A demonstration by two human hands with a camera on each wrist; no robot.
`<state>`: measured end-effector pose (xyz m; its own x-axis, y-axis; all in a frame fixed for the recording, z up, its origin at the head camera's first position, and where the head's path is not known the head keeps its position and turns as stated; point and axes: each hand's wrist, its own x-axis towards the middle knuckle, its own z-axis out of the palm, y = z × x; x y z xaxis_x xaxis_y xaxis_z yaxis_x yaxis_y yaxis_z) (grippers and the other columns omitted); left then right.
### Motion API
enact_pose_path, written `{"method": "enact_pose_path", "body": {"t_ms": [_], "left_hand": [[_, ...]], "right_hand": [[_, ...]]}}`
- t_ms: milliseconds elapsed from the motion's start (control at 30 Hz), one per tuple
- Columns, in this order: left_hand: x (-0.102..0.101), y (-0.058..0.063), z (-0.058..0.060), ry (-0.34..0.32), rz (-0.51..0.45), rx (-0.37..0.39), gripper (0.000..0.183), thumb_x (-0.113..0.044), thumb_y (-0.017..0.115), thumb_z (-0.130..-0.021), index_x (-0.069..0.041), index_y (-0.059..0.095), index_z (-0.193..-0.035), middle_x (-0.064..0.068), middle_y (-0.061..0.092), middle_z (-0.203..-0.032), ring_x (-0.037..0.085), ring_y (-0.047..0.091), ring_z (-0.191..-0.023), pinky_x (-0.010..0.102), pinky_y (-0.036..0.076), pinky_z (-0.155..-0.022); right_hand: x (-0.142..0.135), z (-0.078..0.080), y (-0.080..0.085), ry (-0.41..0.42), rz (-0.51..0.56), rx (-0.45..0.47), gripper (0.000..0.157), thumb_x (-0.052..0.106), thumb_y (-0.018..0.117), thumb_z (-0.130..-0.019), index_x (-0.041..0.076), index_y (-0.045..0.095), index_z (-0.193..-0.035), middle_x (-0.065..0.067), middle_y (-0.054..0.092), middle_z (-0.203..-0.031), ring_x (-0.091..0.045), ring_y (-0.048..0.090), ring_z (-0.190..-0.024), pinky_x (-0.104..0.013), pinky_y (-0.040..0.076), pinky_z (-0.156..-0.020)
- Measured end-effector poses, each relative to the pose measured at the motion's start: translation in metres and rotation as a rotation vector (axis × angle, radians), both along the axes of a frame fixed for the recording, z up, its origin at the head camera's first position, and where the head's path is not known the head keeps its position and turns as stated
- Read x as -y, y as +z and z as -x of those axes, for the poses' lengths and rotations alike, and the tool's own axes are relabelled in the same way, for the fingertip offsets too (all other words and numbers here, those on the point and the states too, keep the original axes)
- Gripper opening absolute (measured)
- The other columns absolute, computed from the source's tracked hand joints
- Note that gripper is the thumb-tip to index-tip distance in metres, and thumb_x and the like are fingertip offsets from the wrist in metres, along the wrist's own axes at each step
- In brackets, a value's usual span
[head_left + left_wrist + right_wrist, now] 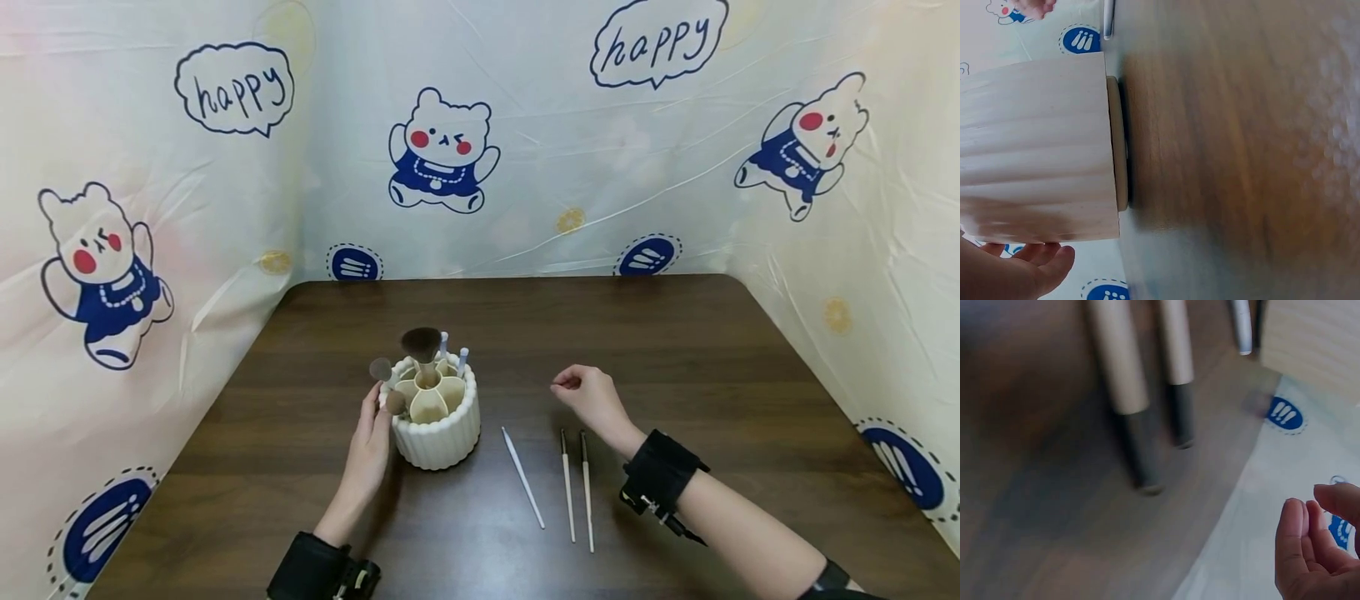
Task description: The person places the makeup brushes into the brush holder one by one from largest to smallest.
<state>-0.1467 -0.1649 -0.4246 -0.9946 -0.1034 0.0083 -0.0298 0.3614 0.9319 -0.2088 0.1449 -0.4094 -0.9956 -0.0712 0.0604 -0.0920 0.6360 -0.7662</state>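
White holder (437, 443), well inside table edges (517, 286)

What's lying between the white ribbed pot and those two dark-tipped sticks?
A slim pale stick lies there on the table; the head view shows it.

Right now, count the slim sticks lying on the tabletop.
3: the pale stick right of the white holder, then the left dark-tipped stick and the right dark-tipped stick, side by side farther right. More could hide behind the holder.

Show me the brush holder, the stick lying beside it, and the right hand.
Brush holder (438, 442): head view, on its ribbed outer wall.
Stick (523, 478): head view, mid-shaft.
Right hand (595, 402): head view, back of the hand.
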Motion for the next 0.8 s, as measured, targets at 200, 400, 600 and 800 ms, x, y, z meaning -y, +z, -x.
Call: {"method": "enact_pose_path", "body": {"t_ms": [200,400,600,800], "left_hand": [[0.000,0.000,0.000,-0.001,0.001,-0.003,0.054,-0.028,0.027,-0.104,-0.010,0.015,-0.153,0.019,0.019,-0.158,0.036,0.018,-0.146,0.053,0.018,-0.117],[0.000,0.000,-0.001,-0.006,-0.006,-0.005,0.054,-0.028,0.027,-0.104,-0.010,0.014,-0.154,0.018,0.019,-0.159,0.036,0.018,-0.146,0.053,0.018,-0.118],[0.000,-0.001,0.000,-0.002,-0.001,-0.005,0.054,-0.028,0.027,-0.104,-0.010,0.015,-0.153,0.019,0.019,-0.158,0.036,0.018,-0.146,0.053,0.018,-0.118],[0.000,-0.001,0.000,-0.005,-0.006,-0.012,0.054,-0.028,0.027,-0.104,-0.009,0.015,-0.153,0.020,0.019,-0.158,0.037,0.018,-0.146,0.053,0.018,-0.117]], "right_hand": [[-0.016,-0.004,-0.011,0.001,-0.106,0.044,0.009,0.009,0.066,-0.084,0.001,0.069,-0.084,-0.010,0.068,-0.078,-0.014,0.057,-0.068,-0.025,0.045,-0.063],[-0.026,-0.011,-0.014,0.046,-0.178,0.126,0.012,0.007,0.066,-0.083,0.000,0.067,-0.074,-0.004,0.062,-0.067,-0.012,0.049,-0.058,-0.022,0.039,-0.054],[-0.032,-0.017,-0.018,0.068,-0.255,0.157,0.020,0.010,0.069,-0.080,0.005,0.063,-0.062,0.002,0.055,-0.057,-0.010,0.047,-0.053,-0.022,0.038,-0.054],[-0.034,-0.020,-0.020,0.068,-0.313,0.221,0.024,0.017,0.072,-0.080,0.005,0.065,-0.061,0.002,0.055,-0.051,-0.010,0.049,-0.050,-0.023,0.038,-0.052]]}}
